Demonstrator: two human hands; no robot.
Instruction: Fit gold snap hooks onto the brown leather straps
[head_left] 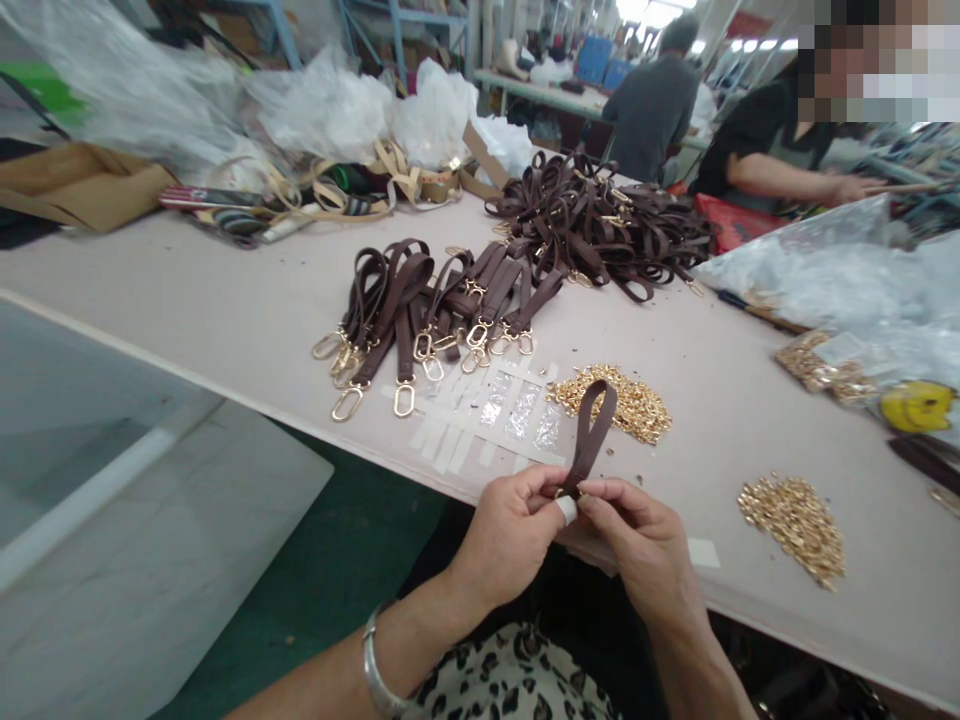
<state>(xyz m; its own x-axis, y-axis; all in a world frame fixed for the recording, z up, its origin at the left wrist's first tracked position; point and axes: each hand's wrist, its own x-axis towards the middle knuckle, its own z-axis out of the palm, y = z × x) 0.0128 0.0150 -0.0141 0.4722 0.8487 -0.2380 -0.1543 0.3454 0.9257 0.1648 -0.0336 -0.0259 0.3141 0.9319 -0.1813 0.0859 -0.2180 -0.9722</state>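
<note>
Near the table's front edge, my left hand (514,530) pinches the lower end of a looped brown leather strap (595,435), with white tape around one fingertip. Fingers of my right hand (637,535) close on the same end from the other side; a bit of gold metal shows there, mostly hidden. Beyond the strap lies a heap of small gold fittings (626,400). Left of it are small clear pins or strips under tape (517,410). Finished-looking brown straps with gold clasps (405,310) lie behind on the left.
A large tangle of brown straps (592,220) lies at the back. A second gold heap (795,525) and bagged gold parts (825,365) are on the right. Plastic bags (330,110) and a cardboard piece (86,185) sit back left. Two people (652,100) work beyond the table.
</note>
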